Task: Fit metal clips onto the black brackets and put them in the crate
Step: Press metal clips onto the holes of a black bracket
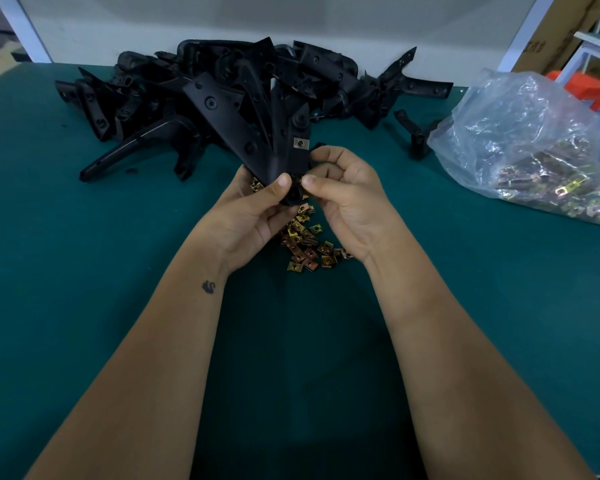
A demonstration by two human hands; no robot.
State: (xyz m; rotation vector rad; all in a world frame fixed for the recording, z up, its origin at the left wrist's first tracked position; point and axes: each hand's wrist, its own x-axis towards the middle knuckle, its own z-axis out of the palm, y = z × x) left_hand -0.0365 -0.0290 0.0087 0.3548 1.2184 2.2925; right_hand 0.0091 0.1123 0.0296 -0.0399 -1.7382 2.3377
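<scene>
Fingers of both hands are pinching the black bracket, probably seating a second clip near the fitted clip.

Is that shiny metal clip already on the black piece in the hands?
Yes, on. One clip sits flat against the held bracket, above both thumbs. The left hand and right hand grip the bracket's lower end.
</scene>
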